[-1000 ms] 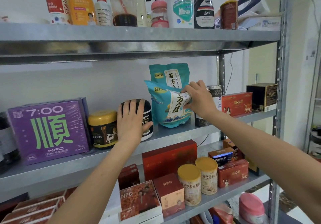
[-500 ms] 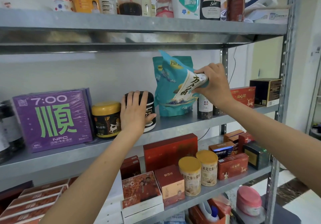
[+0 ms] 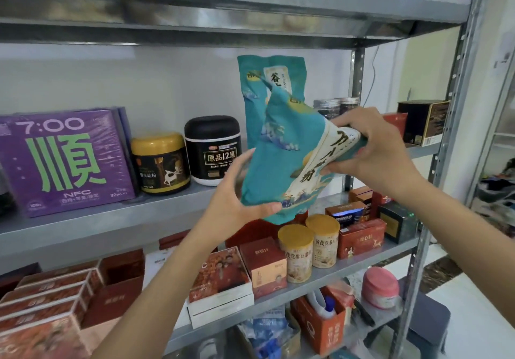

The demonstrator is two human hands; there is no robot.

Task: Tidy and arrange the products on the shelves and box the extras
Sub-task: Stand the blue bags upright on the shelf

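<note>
Both hands hold a teal pouch clear of the middle shelf. My left hand cups and grips its lower corner, and my right hand clamps its printed end in curled fingers. Beyond, a black jar, a gold-lidded jar and a purple box stand in a row, with a second teal pouch upright at the back. I judge the tidying partway done: this pouch needs a place, the lower shelf looks jumbled, and boxing the extras seems not yet begun.
</note>
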